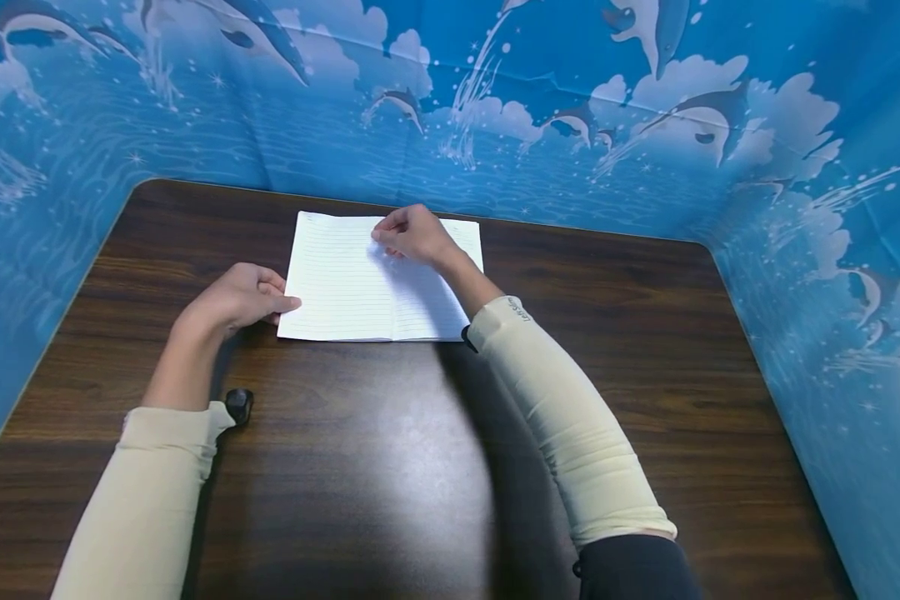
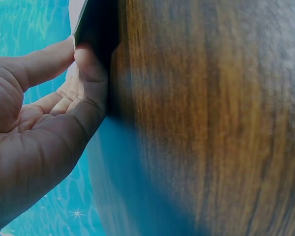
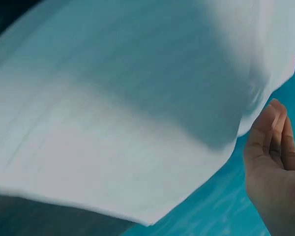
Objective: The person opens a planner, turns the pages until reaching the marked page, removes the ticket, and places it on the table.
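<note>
A lined notebook (image 1: pixel 337 275) lies spread flat near the table's far edge, its centre fold running between two ruled pages. My left hand (image 1: pixel 243 296) pinches its lower left edge, thumb on top and fingers underneath. The left wrist view shows this grip closely, with the thumb and index finger of the left hand (image 2: pixel 54 93) meeting at the paper's edge. Over the upper middle of the notebook hovers my right hand (image 1: pixel 417 235), fingers loosely bent. In the right wrist view nothing shows between the fingers of the right hand (image 3: pixel 275 152), beside the shadowed page (image 3: pixel 103 142).
The dark wood-grain table (image 1: pixel 360 467) extends toward me and to both sides of the notebook. A blue curtain with dolphins (image 1: pixel 330 133) hangs around the table's back and sides. A small black device (image 1: pixel 239 406) sits at the left wrist.
</note>
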### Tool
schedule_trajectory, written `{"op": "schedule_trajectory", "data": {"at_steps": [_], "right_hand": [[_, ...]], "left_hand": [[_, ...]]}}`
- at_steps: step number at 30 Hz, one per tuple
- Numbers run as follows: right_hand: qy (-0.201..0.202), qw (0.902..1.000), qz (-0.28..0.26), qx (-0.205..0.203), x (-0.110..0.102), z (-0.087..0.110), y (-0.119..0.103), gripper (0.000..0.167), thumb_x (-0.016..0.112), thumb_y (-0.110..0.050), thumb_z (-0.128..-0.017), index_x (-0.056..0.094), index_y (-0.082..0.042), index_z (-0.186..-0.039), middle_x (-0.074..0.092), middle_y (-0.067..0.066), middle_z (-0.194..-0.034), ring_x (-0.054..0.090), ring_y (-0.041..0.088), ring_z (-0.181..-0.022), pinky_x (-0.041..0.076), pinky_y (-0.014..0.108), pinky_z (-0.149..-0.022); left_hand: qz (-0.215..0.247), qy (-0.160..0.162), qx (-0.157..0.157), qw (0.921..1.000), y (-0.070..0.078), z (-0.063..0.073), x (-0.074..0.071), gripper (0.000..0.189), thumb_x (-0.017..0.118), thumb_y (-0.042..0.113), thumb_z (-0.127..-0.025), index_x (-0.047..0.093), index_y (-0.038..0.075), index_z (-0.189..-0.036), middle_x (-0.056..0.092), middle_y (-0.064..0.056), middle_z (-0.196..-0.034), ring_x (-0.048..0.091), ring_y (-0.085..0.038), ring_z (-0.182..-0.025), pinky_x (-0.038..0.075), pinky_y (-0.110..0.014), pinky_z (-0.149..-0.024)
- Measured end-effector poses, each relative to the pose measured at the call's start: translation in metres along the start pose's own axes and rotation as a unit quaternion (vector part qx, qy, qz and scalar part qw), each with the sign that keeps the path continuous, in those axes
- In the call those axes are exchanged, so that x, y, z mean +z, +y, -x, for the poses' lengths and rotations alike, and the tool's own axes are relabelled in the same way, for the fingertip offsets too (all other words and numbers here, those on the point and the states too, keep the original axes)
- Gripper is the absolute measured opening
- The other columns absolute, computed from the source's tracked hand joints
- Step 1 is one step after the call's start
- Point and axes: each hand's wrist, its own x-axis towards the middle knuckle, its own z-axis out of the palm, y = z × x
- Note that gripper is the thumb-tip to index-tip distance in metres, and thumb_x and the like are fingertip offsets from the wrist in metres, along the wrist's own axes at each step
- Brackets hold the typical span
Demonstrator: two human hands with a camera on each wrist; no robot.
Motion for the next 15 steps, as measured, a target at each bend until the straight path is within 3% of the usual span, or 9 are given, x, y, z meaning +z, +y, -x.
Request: {"op": "schedule_trajectory", "data": {"at_steps": [6, 11, 15], "right_hand": [[0.019, 0.9984, -0.043, 0.032, -0.02, 0.004, 0.008, 0.029, 0.068, -0.018, -0.108, 0.073, 0.003, -0.126, 0.074, 0.025, -0.12, 0.072, 0.033, -0.105, 0.059, 0.042, -0.094], [0.028, 0.9983, -0.024, 0.046, -0.03, 0.004, 0.012, 0.031, 0.068, -0.023, -0.108, 0.074, 0.0, -0.127, 0.075, 0.023, -0.12, 0.07, 0.031, -0.103, 0.058, 0.041, -0.093], [0.056, 0.9949, 0.0, 0.084, -0.04, 0.005, 0.018, 0.03, 0.069, -0.027, -0.107, 0.075, -0.004, -0.125, 0.075, 0.016, -0.12, 0.07, 0.025, -0.102, 0.057, 0.036, -0.091]], "left_hand": [[-0.003, -0.001, -0.005, 1.0, -0.001, 0.0, -0.001, 0.055, 0.068, 0.021, -0.106, 0.048, -0.016, -0.142, 0.072, -0.004, -0.087, 0.062, -0.02, -0.083, 0.049, -0.036, -0.079], [-0.004, -0.002, -0.004, 1.0, -0.003, -0.001, -0.002, 0.057, 0.068, 0.021, -0.106, 0.047, -0.016, -0.144, 0.073, -0.005, -0.089, 0.063, -0.02, -0.085, 0.049, -0.036, -0.081], [-0.002, -0.002, -0.006, 1.0, -0.002, -0.001, -0.001, 0.056, 0.068, 0.021, -0.106, 0.047, -0.015, -0.144, 0.073, -0.006, -0.091, 0.064, -0.019, -0.084, 0.05, -0.036, -0.081]]}}
